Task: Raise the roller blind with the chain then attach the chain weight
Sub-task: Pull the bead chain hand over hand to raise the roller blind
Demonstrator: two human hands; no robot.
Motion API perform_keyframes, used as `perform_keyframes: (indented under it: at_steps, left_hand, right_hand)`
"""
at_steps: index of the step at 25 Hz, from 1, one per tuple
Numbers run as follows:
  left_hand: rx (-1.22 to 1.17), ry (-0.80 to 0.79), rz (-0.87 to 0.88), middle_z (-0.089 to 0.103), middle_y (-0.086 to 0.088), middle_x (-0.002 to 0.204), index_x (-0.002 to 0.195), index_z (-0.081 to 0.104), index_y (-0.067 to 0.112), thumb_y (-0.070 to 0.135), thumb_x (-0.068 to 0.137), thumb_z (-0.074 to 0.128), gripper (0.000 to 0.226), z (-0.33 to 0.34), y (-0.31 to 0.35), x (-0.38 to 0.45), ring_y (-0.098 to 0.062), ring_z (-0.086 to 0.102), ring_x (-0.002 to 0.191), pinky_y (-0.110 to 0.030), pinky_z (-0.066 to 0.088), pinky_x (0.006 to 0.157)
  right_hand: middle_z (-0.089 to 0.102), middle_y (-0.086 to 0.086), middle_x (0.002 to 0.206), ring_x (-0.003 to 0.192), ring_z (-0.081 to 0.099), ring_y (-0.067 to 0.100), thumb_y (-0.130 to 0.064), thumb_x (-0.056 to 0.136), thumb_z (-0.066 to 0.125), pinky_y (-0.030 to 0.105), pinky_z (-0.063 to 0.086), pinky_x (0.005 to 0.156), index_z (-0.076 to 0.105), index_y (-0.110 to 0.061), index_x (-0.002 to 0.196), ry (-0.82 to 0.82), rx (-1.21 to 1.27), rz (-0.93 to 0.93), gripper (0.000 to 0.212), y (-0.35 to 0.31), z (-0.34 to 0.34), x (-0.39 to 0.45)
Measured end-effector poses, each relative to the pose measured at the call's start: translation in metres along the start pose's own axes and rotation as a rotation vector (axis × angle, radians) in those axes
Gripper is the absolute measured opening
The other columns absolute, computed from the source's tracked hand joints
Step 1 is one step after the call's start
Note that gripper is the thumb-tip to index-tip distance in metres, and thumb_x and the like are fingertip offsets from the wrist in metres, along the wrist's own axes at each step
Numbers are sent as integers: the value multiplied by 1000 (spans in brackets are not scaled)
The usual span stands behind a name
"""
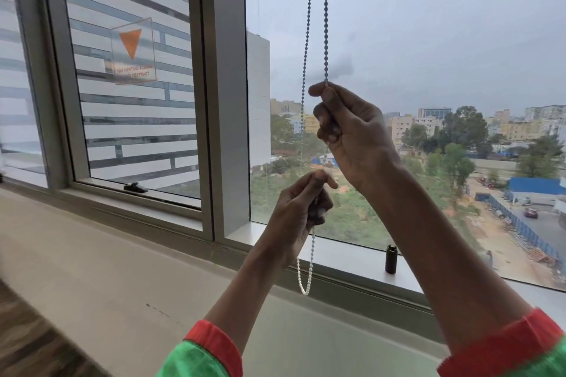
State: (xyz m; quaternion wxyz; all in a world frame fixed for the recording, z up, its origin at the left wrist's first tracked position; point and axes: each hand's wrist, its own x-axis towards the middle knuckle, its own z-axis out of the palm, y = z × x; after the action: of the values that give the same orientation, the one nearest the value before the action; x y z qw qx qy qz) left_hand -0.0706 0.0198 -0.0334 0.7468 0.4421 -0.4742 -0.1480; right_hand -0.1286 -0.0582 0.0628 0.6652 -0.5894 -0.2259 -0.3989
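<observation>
A white bead chain (306, 40) hangs in two strands in front of the window glass. My right hand (352, 131) is raised and shut on the right strand. Lower down, my left hand (297, 211) is shut on the left strand, and the chain's bottom loop (304, 278) dangles below it. Something small and dark shows inside my left fist; I cannot tell what it is. A black cylindrical chain weight (391, 259) stands upright on the window sill, to the right of both hands and apart from the chain. The roller blind itself is out of view above.
The grey window frame post (226, 101) stands left of the chain. A black window latch (134, 187) sits on the left pane's lower frame. A sticker with an orange triangle (131, 52) is on the left glass. The wide pale sill (122, 269) runs below.
</observation>
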Motion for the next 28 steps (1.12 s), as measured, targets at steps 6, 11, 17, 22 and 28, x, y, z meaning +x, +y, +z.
perform_keyframes:
  at_steps: [6,11,17,22,28]
  left_hand:
    - [50,8,-113,70,-2,75,92,72,14,31,92,46,32,-9,-16,-4,-13,62,72,-28,42,70]
    - [-61,81,-21,70,-12,104,111,63,3,26,98,39,36,-2,23,31,-20,66,98,-32,52,86]
    - [-47,88,129,59,3,62,106,64,9,30,96,48,29,25,86,70,-7,50,52,-19,45,50]
    - [-56,118,215,31,9,46,80,66,18,22,97,47,25,27,84,69,-7,20,43,-19,21,39]
    - [-65,87,250,30,8,49,79,64,19,22,97,46,25,22,80,61,-7,19,44,-18,20,41]
  right_hand:
    - [49,-9,52,50,36,5,-11,90,50,15,28,47,65,-9,88,2,-49,43,16,24,-31,-33]
    - [50,-5,57,52,38,6,-17,81,56,13,32,49,70,-10,85,32,-44,83,16,50,-42,-63]
    - [48,-11,53,51,38,4,-19,82,56,11,32,52,70,-14,79,-5,-132,140,15,76,-48,-88]
    - [53,-9,62,54,42,5,-5,90,53,11,37,57,71,-14,81,-45,-175,105,23,84,-53,-88]
    - [54,-5,56,52,44,6,-3,91,51,13,35,55,73,-17,80,-60,-256,129,27,82,-59,-81]
